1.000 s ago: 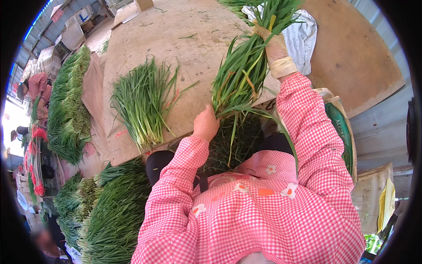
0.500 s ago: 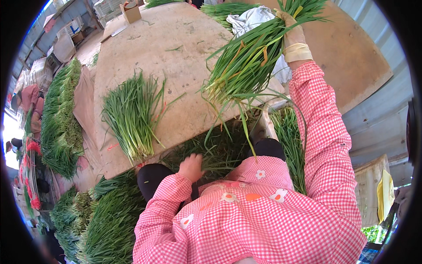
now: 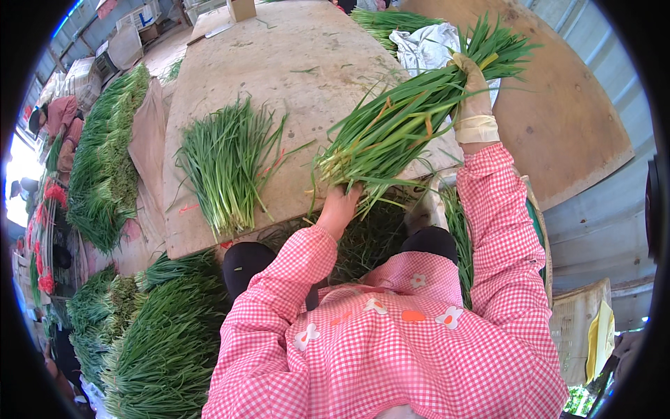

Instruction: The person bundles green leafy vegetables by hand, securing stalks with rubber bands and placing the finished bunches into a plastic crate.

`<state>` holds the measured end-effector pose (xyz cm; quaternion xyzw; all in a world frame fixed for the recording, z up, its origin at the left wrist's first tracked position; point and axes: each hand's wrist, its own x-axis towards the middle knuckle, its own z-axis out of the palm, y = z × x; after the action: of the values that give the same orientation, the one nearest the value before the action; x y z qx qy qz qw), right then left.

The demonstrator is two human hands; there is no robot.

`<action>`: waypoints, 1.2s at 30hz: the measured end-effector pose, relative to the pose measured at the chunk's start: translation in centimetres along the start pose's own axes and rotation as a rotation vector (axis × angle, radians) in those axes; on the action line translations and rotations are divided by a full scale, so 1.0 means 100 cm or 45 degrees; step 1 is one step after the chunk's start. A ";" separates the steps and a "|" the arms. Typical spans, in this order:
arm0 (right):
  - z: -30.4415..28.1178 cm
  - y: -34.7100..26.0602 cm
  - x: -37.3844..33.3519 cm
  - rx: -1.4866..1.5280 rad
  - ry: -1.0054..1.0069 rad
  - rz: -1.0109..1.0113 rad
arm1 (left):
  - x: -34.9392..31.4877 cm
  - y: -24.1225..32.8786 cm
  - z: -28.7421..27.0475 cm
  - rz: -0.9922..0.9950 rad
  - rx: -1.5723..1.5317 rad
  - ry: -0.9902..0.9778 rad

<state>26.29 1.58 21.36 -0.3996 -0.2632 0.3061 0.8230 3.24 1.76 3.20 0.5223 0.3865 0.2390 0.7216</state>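
Observation:
My right hand, in a pale glove with a band at the wrist, is closed round the leafy part of a bunch of garlic chives. The bunch slants over the near right part of the wooden table, its pale stalk ends toward me and a few yellowed leaves among the green. My bare left hand is at those stalk ends, just off the table edge. Leaves and stalks hide its fingertips. Another bunch of chives lies on the table to the left, with red ties beside it.
The wooden table fills the middle. Heaped chives stand at my lower left, and a long row lies farther left. A white cloth sits at the back right. Loose leaves gather below the table edge. A person is at far left.
My left hand has risen from near my lap to the bunch's stalk ends. My right hand has shifted slightly down and right, tilting the bunch flatter. The view has shifted a little.

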 end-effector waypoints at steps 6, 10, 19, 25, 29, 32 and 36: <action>-0.022 -0.015 0.020 0.070 -0.140 -0.041 | 0.001 -0.102 -0.055 0.070 0.425 0.149; -0.018 -0.033 0.020 0.101 -0.010 -0.073 | -0.044 -0.131 -0.067 -0.264 0.517 0.084; -0.011 -0.021 -0.006 0.142 -0.026 -0.001 | -0.017 -0.016 -0.043 0.264 -0.380 -0.015; -0.061 0.009 0.009 0.325 -0.215 0.119 | -0.051 0.007 -0.031 0.215 -0.416 -0.539; -0.049 0.020 -0.005 0.245 -0.085 0.030 | -0.064 0.021 -0.023 0.106 -1.153 -0.812; -0.058 0.023 -0.008 0.148 -0.005 0.119 | -0.060 0.013 -0.030 0.120 -0.963 -0.744; -0.062 0.027 -0.004 0.070 0.088 0.074 | -0.063 0.015 -0.027 0.008 -0.858 -0.380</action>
<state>29.43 -0.39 15.70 -0.3948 -0.2144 0.3229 0.8330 -2.56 -0.91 6.15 0.2857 0.1749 0.2762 0.9008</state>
